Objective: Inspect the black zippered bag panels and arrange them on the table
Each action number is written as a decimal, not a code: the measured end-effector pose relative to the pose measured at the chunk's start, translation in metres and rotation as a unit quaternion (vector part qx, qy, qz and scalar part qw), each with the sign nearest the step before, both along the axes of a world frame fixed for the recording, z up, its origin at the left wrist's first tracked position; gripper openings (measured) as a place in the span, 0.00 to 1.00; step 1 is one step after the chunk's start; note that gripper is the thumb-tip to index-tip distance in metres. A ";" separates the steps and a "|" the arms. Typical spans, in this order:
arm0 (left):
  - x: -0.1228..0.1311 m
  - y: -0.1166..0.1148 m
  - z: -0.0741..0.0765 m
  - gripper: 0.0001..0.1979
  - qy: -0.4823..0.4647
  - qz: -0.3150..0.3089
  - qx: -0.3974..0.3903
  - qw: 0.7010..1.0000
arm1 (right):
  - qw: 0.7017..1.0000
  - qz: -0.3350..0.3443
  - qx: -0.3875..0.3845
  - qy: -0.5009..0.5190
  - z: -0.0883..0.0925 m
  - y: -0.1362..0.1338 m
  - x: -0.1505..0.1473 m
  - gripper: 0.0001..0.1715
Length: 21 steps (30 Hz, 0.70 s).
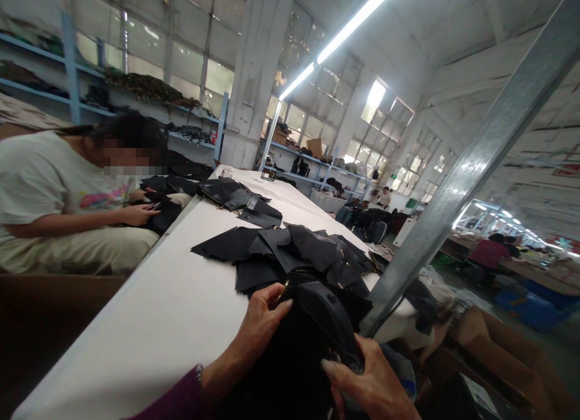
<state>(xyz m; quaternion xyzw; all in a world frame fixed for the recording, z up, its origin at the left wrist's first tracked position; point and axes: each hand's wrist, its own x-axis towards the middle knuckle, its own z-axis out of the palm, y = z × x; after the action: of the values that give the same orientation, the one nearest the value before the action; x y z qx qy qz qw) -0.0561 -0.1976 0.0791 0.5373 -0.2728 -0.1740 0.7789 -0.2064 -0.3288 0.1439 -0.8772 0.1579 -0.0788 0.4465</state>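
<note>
My left hand (265, 314) pinches the top edge of a black fabric piece (294, 347), near a short gold-coloured zipper (283, 291). My right hand (369, 378) is closed on the right side of the same work, at the lower end of a curved, glossy black band (328, 314). The lower part of the piece is too dark to make out. Just beyond my hands, a heap of black cut pieces (272, 251) with gold zippers lies on the white table (149, 335).
Farther along the table is another pile of black pieces (231, 193). A seated co-worker (63, 190) handles dark fabric at the left edge. A slanted metal post (435, 220) rises close on the right, beside open cardboard boxes (493, 353).
</note>
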 end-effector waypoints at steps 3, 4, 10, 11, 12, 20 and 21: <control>-0.003 0.002 -0.006 0.10 -0.037 0.023 0.018 0.999 | 0.998 0.052 0.045 -0.010 0.004 0.004 0.013 0.10; -0.004 0.002 -0.008 0.10 -0.045 0.030 0.023 0.998 | 0.996 0.065 0.052 -0.013 0.005 0.006 0.017 0.09; -0.007 0.002 -0.007 0.12 -0.080 0.075 0.043 0.993 | 0.994 0.091 0.055 -0.018 0.012 0.016 0.025 0.07; -0.007 0.001 -0.008 0.12 -0.089 0.086 0.049 0.991 | 0.994 0.093 0.058 -0.019 0.012 0.017 0.025 0.06; -0.008 0.001 -0.009 0.12 -0.097 0.095 0.057 0.989 | 0.994 0.093 0.061 -0.022 0.012 0.018 0.026 0.05; -0.007 0.006 -0.011 0.12 -0.085 0.114 0.097 0.985 | 0.989 0.101 0.090 -0.059 0.018 0.015 0.036 0.08; -0.002 0.010 -0.007 0.12 -0.058 0.112 0.083 0.988 | 0.989 0.099 0.093 -0.065 0.021 0.014 0.033 0.09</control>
<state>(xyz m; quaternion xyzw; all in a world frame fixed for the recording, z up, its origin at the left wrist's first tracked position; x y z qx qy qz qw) -0.0585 -0.1879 0.0721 0.6368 -0.2399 -0.0761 0.7288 -0.1733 -0.3145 0.1650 -0.8359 0.0479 -0.0763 0.5415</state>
